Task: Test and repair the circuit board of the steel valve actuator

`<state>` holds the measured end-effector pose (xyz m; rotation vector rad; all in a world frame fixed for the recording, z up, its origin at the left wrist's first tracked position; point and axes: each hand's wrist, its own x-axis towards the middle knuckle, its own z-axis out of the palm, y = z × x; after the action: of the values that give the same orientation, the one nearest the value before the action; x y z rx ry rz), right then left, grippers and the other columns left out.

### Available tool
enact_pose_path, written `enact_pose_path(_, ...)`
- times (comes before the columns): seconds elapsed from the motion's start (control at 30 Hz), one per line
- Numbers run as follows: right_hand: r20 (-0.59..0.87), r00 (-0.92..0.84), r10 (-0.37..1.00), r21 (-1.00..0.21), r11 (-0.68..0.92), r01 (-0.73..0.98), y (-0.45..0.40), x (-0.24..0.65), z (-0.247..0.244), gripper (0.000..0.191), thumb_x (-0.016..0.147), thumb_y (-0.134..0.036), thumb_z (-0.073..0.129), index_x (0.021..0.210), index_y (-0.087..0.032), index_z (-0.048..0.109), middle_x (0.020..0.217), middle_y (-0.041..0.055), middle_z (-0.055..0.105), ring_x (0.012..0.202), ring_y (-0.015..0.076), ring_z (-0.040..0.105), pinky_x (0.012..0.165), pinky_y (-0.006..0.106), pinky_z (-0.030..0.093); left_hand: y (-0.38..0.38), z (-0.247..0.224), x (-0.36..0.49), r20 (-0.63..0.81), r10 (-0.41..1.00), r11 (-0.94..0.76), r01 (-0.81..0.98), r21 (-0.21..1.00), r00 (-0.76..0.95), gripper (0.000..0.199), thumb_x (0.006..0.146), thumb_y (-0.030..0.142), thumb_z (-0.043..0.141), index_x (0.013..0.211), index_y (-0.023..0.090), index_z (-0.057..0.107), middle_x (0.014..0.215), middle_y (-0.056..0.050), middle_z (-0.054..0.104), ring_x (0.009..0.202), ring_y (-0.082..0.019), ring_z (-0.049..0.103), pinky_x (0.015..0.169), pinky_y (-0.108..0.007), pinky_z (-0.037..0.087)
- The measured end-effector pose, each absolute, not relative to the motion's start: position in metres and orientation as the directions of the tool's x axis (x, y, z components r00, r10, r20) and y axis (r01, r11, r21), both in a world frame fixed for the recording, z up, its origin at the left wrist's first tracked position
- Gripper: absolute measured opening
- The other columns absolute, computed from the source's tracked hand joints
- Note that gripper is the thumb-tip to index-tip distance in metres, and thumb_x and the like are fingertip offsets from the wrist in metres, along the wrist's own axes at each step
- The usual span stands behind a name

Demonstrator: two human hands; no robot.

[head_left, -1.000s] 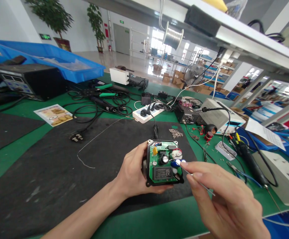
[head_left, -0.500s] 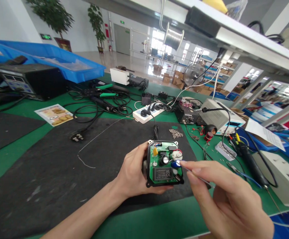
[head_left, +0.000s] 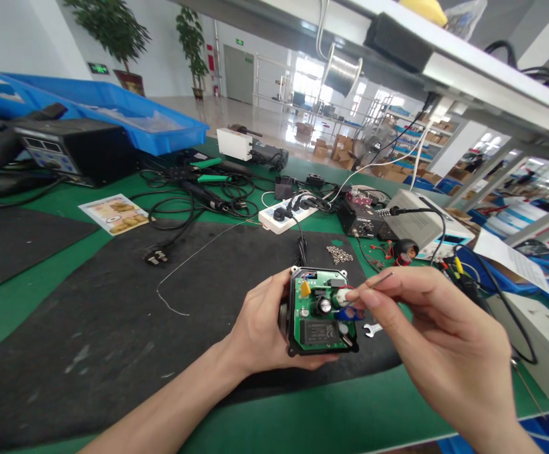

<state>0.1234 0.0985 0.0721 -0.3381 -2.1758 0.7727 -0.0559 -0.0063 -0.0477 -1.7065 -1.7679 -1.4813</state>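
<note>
My left hand (head_left: 260, 325) is closed round a black housing (head_left: 291, 340) and tilts its open face toward me. Inside sits a green circuit board (head_left: 320, 280) with a yellow part (head_left: 305, 289), a round capacitor (head_left: 324, 306), a black block (head_left: 319, 333) and a blue component (head_left: 348, 314). At the board's right side, the fingertips of my right hand (head_left: 416, 315) pinch a thin metal rod (head_left: 383, 279), close to a white round part (head_left: 342, 296). Those fingers partly cover the white part, so whether the rod touches it I cannot tell. A small open-end wrench (head_left: 372, 330) lies just right of the housing.
On the dark mat (head_left: 113, 328) lie a thin wire (head_left: 180, 268), a plug (head_left: 156, 255) and a pile of small metal parts (head_left: 339, 254). Behind stands a power strip (head_left: 286, 215). Grey equipment (head_left: 530, 340) and cables crowd the right. A shelf (head_left: 473, 69) overhangs.
My right hand has moved from the blue component up to the white round part, and the rod's free end now points up. The wrench has come into sight. The whole view has shifted slightly.
</note>
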Motion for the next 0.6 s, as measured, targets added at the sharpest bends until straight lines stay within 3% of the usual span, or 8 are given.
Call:
enact_pose_path(0.23, 0.577, -0.682, 0.45, -0.62, 0.784, -0.007, 0.097, 0.125, 0.075, 0.023, 0.09, -0.012, 0.075, 0.106, -0.028, 0.071, 0.098, -0.0045, 0.076, 0.089, 0.0121, 0.075, 0.081, 0.019, 0.06, -0.007, -0.049, -0.057, 0.763, 0.587, -0.219, 0.854, 0.472, -0.271, 0.111, 0.056, 0.071, 0.086, 0.139, 0.012, 0.041, 0.113, -0.015, 0.072, 0.098, -0.03, 0.075, 0.093, -0.042, 0.063)
enact_pose_path(0.43, 0.484, -0.758, 0.437, -0.699, 0.714, -0.035, 0.104, 0.112, 0.088, 0.017, 0.094, -0.016, 0.072, 0.105, -0.029, 0.071, 0.1, -0.0051, 0.074, 0.086, 0.0107, 0.073, 0.079, 0.02, 0.062, -0.007, -0.046, -0.057, 0.759, 0.592, -0.227, 0.847, 0.481, -0.272, 0.109, 0.055, 0.07, 0.087, 0.137, 0.013, 0.043, 0.11, -0.013, 0.072, 0.095, -0.029, 0.076, 0.089, -0.04, 0.063)
enact_pose_path(0.6, 0.532, -0.725, 0.439, -0.657, 0.754, -0.025, 0.1, 0.118, 0.083, 0.021, 0.09, -0.013, 0.074, 0.105, -0.028, 0.07, 0.099, -0.0045, 0.074, 0.089, 0.0113, 0.073, 0.081, 0.019, 0.06, -0.006, -0.044, -0.057, 0.769, 0.581, -0.232, 0.85, 0.472, -0.268, 0.109, 0.055, 0.071, 0.086, 0.137, 0.013, 0.042, 0.109, -0.012, 0.071, 0.093, -0.028, 0.076, 0.088, -0.039, 0.063)
